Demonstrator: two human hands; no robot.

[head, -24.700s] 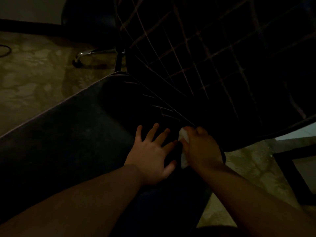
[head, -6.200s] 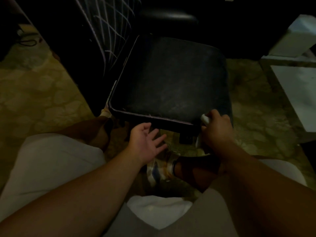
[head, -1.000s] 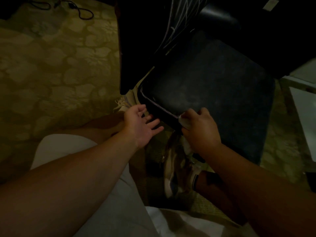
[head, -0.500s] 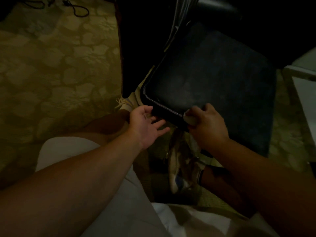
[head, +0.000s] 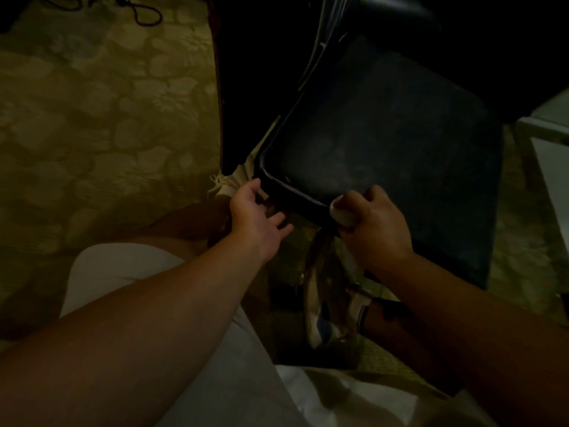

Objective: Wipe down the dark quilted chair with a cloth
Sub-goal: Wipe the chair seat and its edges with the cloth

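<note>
Two bare forearms reach out over my pale shorts [head: 129,272] and my striped sneaker [head: 326,309] on the floor below. My left hand [head: 257,218] hangs with fingers loosely spread, holding nothing, thumb just beside the near left corner of the seat. My right hand [head: 374,228] is curled tight round the small wadded white cloth [head: 341,214], pressing it on the front rim of the dark quilted chair [head: 385,155]. Against a second ago the cloth sits a little further right along that rim, and the left hand has come nearer the corner. My reading: the front-edge pass is under way, with the right stretch of rim still to do. Room: the rim runs free to the right; below it, my sneaker crowds the drop. Beyond, the dull seat top, then the white-stitched backrest [head: 320,35] in deep shadow. Left, patterned tan carpet [head: 101,118] lies open, a black cable [head: 144,13] at its far edge. A white panel [head: 551,155] stands near the seat's right side.
</note>
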